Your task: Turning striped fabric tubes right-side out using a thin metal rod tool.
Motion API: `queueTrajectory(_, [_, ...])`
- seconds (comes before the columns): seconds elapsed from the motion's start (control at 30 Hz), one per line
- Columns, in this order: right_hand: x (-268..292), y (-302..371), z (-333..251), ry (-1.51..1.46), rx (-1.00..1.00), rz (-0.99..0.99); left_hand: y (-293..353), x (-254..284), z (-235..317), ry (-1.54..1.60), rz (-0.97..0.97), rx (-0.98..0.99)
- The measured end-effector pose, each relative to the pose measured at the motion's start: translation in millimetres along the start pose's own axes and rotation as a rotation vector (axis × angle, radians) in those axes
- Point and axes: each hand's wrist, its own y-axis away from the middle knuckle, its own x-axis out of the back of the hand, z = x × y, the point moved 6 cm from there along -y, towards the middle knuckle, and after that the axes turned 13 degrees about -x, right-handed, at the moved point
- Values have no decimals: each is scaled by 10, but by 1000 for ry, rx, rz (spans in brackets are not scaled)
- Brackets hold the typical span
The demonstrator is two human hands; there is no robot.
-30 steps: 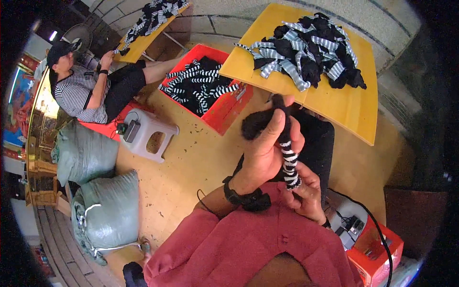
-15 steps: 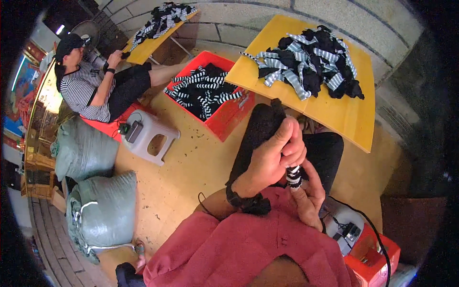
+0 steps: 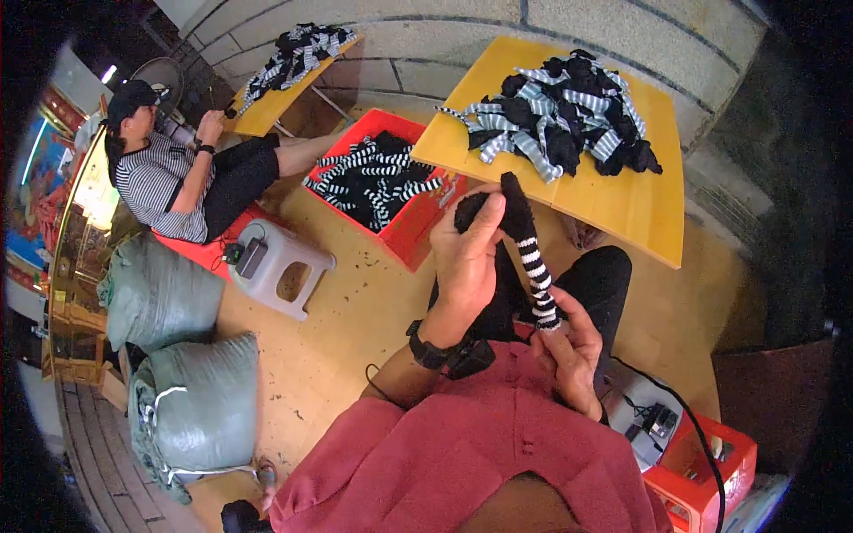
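A knitted tube-shaped piece point(image 3: 537, 271), black at its far end and striped black and white toward me, stands up in front of my lap. My right hand point(image 3: 573, 355) is closed around its near striped end, thumb and fingers pinching it. Up and to the left, my left hand point(image 3: 469, 258) grips a bunch of black knit point(image 3: 468, 213) between thumb and fingers. That bunch lies against the black part of the piece; whether they are joined I cannot tell.
A yellow table point(image 3: 640, 213) ahead carries a heap of similar black and striped knits point(image 3: 560, 115). Left of it stands a red crate point(image 3: 413, 244) of striped pieces. A co-worker point(image 3: 169, 169) sits far left, behind a grey stool point(image 3: 284, 266). Stuffed sacks point(image 3: 204, 400) stand at left.
My left hand has moved left and up, away from my right hand. The striped tube, mostly covered before, now shows along its length. My right hand has barely moved.
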Motion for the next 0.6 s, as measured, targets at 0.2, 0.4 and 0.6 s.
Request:
queueTrajectory(0.2, [3,123,-74,-65,72,11,9,-168,251,263,-66,20])
queueTrajectory(0.4, [-21,206,-114,-46,75,-8,-38,-60,336,202,-65,-28])
queueTrajectory(0.6, [-121,265,-119,134,144,-55,-229,-141,623,192,-63,-166])
